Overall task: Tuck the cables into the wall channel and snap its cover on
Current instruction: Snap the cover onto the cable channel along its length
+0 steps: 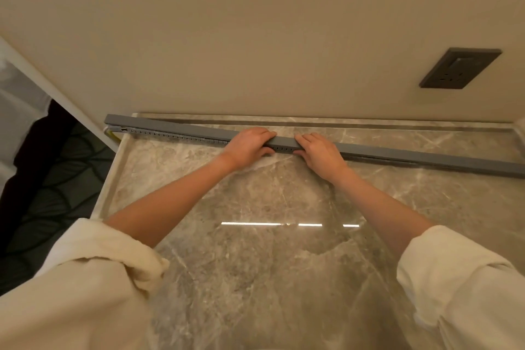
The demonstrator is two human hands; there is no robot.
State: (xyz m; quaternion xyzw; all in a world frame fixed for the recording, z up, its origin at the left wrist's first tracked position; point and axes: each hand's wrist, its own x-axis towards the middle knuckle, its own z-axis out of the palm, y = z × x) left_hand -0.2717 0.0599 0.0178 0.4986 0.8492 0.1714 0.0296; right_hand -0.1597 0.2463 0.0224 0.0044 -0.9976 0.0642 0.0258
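A long grey slotted cable channel (176,136) lies across the marble counter (255,264), running from the far left to the right edge. Its grey cover (426,155) sits on top along the length; at the left part the cover stands slightly raised, so the slotted side shows. My left hand (248,145) grips the channel and cover near the middle, fingers over the top and thumb at the front. My right hand (319,150) grips it the same way, just to the right. A yellowish cable (109,133) comes out of the channel's left end; cables inside are hidden.
A beige wall rises behind the counter, with a dark grey socket plate (460,68) at the upper right. The counter's left edge (109,185) drops to a dark quilted surface (56,179). White sleeves cover my forearms near the camera.
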